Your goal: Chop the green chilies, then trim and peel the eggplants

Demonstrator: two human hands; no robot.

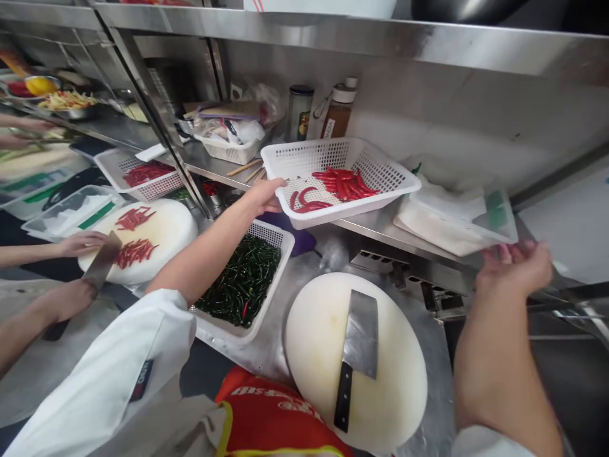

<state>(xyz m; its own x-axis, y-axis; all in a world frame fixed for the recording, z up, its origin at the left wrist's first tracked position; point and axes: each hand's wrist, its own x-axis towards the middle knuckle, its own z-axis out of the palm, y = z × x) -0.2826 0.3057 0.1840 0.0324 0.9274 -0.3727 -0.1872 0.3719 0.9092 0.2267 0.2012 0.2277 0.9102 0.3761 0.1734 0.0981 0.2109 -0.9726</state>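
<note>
My left hand (267,195) grips the near left edge of a white perforated plastic basket (304,219), which holds red chillies (345,184) and is at shelf height, slightly tilted. On the right, my right hand (518,270) has its curled fingers at the lower right corner of a translucent plastic container (469,222) on the shelf. Part of those fingers is hidden by the container's edge. Below, a cleaver (361,333) with a black handle lies flat on a round white chopping board (314,374). Left of the board stands a white basket (285,244) full of dark green chillies (247,273).
At left, a co-worker's hands hold a cleaver (102,263) over a board (178,222) with cut red chillies. A steel post (157,120) and an upper shelf (333,38) frame the space. A jar (299,114) and a brown bottle (339,111) stand behind my basket.
</note>
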